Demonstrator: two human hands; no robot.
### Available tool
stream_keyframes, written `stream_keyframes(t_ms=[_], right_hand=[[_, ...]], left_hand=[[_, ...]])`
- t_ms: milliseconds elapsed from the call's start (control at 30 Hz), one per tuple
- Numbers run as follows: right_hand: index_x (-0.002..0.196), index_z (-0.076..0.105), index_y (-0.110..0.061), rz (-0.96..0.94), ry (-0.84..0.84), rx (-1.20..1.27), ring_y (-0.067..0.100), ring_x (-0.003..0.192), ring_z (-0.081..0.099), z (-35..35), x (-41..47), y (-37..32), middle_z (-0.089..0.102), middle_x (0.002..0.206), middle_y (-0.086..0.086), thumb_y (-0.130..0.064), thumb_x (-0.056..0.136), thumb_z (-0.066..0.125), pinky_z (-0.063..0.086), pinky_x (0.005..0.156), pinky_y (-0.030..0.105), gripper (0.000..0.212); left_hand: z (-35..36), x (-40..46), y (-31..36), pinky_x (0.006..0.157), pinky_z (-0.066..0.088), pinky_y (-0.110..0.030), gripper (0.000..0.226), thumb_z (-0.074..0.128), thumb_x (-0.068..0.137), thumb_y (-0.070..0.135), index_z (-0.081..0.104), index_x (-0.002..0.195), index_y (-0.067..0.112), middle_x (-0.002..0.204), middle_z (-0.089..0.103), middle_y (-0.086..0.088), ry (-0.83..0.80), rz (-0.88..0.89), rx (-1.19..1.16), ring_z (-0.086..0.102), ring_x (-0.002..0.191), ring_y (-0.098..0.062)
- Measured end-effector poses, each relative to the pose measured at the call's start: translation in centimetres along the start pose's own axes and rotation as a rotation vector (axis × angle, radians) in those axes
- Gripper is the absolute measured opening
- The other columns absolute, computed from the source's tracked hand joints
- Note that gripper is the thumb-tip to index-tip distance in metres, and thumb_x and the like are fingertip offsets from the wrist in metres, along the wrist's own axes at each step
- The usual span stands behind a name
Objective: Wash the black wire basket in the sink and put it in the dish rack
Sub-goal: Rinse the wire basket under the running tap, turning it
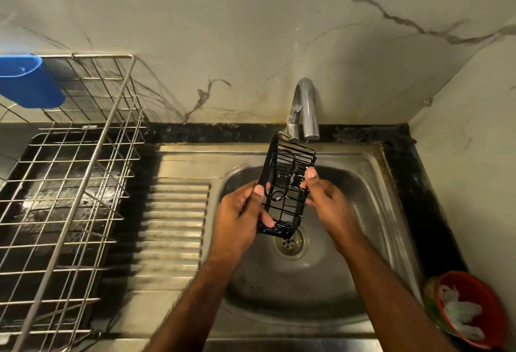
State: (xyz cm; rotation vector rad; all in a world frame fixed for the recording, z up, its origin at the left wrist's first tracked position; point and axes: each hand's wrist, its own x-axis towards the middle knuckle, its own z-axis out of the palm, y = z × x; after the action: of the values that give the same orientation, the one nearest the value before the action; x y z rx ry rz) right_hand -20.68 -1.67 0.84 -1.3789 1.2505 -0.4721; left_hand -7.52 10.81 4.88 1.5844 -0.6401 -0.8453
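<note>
The black wire basket (287, 173) is held tilted over the steel sink (371, 184), its far end close under the chrome tap (305, 108). My left hand (240, 217) grips its left side and lower end, fingers wrapped around the wires. My right hand (326, 198) pinches its right edge, thumb on top. A few white suds cling to the wires. A thin trickle leaves the spout beside the basket's far corner. The steel wire dish rack (69, 184) stands to the left on the black counter.
A blue plastic cup (30, 83) hangs on the rack's back left corner. The ribbed drainboard (173, 217) lies between rack and basin. The drain (290, 244) sits under the basket. A red bowl (474, 307) with white scrub material sits at the right front.
</note>
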Motion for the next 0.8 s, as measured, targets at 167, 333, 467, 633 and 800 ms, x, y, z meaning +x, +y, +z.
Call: stream_keyframes(t_ms=[167, 333, 467, 633, 800], right_hand=[[0.096, 0.072, -0.026, -0.022, 0.021, 0.03, 0.01, 0.102, 0.068, -0.1, -0.6, 0.0, 0.075, 0.099, -0.006, -0.098, 0.061, 0.047, 0.051, 0.101, 0.045, 0.083], [0.097, 0.072, -0.029, -0.037, 0.011, 0.01, 0.012, 0.103, 0.068, 0.0, -1.6, -0.1, 0.075, 0.1, -0.006, -0.097, 0.065, 0.046, 0.051, 0.101, 0.047, 0.08], [0.096, 0.071, -0.031, -0.028, 0.012, -0.016, 0.013, 0.101, 0.068, 0.3, -2.3, -0.4, 0.074, 0.099, -0.006, -0.099, 0.062, 0.043, 0.051, 0.097, 0.043, 0.081], [0.094, 0.07, -0.033, -0.029, 0.018, -0.035, 0.012, 0.102, 0.066, 0.6, -2.1, -0.8, 0.07, 0.096, -0.014, -0.101, 0.06, 0.039, 0.046, 0.084, 0.036, 0.082], [0.096, 0.071, -0.029, -0.028, 0.004, -0.022, 0.012, 0.106, 0.066, 0.6, -0.4, -0.4, 0.073, 0.103, -0.008, -0.099, 0.063, 0.045, 0.05, 0.101, 0.047, 0.081]], left_hand=[[-0.1, -0.6, 0.2, 0.075, 0.061, -0.027, 0.025, 0.05, 0.106, 0.021, 0.07, 0.105, 0.037, 0.055, 0.07, -0.003, -0.009, 0.034, -0.006, 0.074, 0.069, -0.038], [-0.4, -1.7, 1.3, 0.068, 0.057, -0.016, 0.027, 0.049, 0.106, 0.018, 0.068, 0.104, 0.037, 0.056, 0.071, 0.007, -0.023, 0.034, -0.027, 0.073, 0.067, -0.036], [-1.0, -2.2, 1.3, 0.068, 0.057, -0.017, 0.025, 0.049, 0.106, 0.021, 0.068, 0.104, 0.037, 0.056, 0.071, 0.005, -0.016, 0.034, -0.03, 0.073, 0.07, -0.043], [-1.0, -1.6, 0.9, 0.068, 0.055, -0.014, 0.023, 0.049, 0.106, 0.023, 0.068, 0.107, 0.037, 0.057, 0.072, 0.004, -0.019, 0.026, -0.03, 0.073, 0.071, -0.041], [-0.6, -0.6, 0.5, 0.069, 0.053, -0.01, 0.026, 0.049, 0.106, 0.02, 0.068, 0.107, 0.038, 0.056, 0.07, 0.0, -0.01, 0.035, -0.049, 0.073, 0.071, -0.039]])
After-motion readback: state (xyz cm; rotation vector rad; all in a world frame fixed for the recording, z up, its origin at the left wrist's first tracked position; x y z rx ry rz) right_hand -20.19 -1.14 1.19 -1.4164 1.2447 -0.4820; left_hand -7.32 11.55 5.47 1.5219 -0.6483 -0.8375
